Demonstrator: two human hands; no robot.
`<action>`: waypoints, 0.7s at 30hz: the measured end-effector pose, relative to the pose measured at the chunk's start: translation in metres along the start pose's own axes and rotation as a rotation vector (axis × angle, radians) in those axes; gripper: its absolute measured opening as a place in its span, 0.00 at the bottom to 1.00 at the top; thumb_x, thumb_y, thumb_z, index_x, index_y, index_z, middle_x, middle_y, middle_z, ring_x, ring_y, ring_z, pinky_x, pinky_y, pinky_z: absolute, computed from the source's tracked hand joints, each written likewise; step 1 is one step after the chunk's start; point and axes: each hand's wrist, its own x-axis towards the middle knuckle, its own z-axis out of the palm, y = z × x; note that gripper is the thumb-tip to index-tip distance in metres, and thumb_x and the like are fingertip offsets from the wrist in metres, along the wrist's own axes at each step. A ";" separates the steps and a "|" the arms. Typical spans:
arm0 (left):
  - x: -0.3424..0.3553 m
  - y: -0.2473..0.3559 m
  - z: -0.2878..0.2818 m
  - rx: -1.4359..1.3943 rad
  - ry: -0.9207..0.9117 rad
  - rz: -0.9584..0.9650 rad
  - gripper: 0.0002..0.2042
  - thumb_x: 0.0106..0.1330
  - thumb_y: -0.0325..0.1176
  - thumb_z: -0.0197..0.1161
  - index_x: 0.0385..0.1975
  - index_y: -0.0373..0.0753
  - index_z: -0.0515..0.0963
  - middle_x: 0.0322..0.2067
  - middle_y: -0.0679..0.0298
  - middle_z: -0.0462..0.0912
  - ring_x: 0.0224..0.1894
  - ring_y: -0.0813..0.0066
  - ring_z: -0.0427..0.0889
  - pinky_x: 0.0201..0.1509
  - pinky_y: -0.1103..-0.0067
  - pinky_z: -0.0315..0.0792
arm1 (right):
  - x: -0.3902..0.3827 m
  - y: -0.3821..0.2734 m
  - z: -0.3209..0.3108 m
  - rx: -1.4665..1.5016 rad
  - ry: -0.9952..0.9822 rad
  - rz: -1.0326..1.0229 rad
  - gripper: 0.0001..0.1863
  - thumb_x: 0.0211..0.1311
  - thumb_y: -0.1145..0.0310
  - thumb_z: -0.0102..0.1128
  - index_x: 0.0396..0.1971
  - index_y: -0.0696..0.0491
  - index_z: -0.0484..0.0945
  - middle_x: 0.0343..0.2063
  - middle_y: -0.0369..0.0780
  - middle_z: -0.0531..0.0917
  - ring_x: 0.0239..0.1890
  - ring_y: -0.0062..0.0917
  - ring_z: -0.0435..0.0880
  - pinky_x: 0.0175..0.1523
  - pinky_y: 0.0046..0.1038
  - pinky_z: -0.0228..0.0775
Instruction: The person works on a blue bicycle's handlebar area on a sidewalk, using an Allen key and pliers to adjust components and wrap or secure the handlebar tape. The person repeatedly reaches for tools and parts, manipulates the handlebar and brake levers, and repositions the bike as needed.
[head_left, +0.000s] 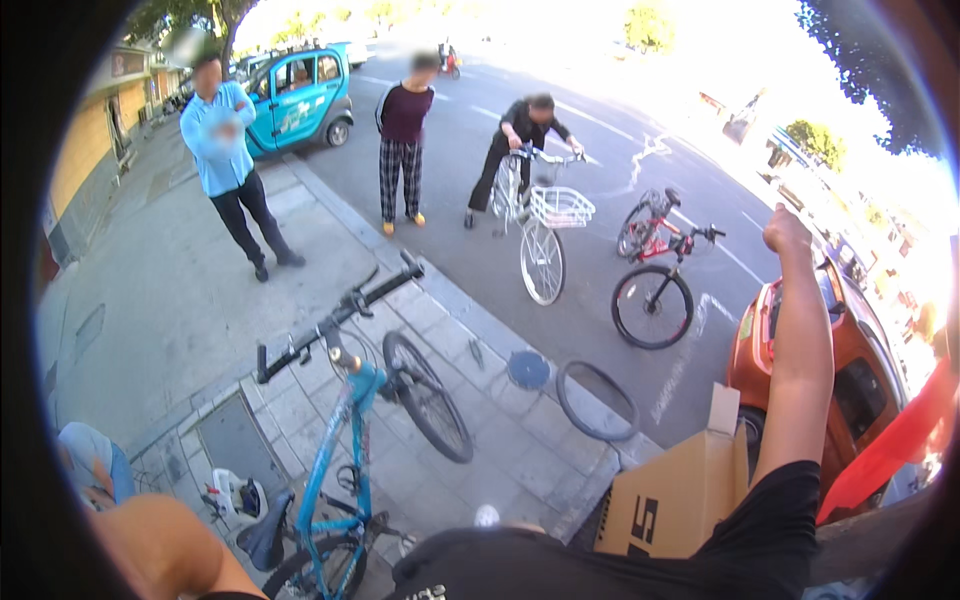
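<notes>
My bare right arm is raised along the right side, and my right hand (786,232) points up toward the street, its index finger partly out and the others curled, apparently holding nothing. My left upper arm and elbow (180,550) show at lower left, but that hand is out of view. Below me a teal bicycle (350,430) stands on the pavement, handlebars up, near a black saddle (262,530). A cardboard box (660,490) is under my right arm, beside a red cloth or strip (890,440). A loose tyre (597,400) lies at the kerb.
Two people (220,150) (405,150) stand ahead; a third (515,130) bends over a white bicycle (542,260). A red bicycle (655,300) leans nearby. A turquoise small car (300,105) and an orange car (755,350) border the road. Another person (95,455) is at far left.
</notes>
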 end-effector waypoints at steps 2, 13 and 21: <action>-0.020 0.010 0.004 -0.023 -0.031 0.002 0.20 0.70 0.34 0.65 0.60 0.36 0.77 0.49 0.55 0.78 0.51 0.63 0.76 0.60 0.65 0.71 | 0.000 -0.010 0.012 0.083 0.089 -0.022 0.34 0.70 0.70 0.58 0.76 0.51 0.68 0.69 0.48 0.82 0.70 0.42 0.82 0.73 0.45 0.75; -0.093 0.013 0.040 -0.068 -0.006 -0.104 0.21 0.72 0.36 0.64 0.61 0.36 0.75 0.48 0.56 0.77 0.49 0.64 0.75 0.58 0.65 0.70 | -0.009 0.008 0.029 0.101 0.147 -0.048 0.47 0.60 0.71 0.68 0.81 0.54 0.61 0.63 0.51 0.86 0.66 0.41 0.86 0.74 0.43 0.75; -0.081 0.015 -0.011 0.094 -0.011 -0.147 0.22 0.73 0.37 0.63 0.62 0.36 0.73 0.47 0.57 0.77 0.48 0.65 0.74 0.56 0.66 0.70 | -0.026 0.037 0.015 0.117 0.096 -0.029 0.46 0.62 0.68 0.64 0.82 0.53 0.60 0.69 0.51 0.81 0.70 0.42 0.82 0.75 0.44 0.74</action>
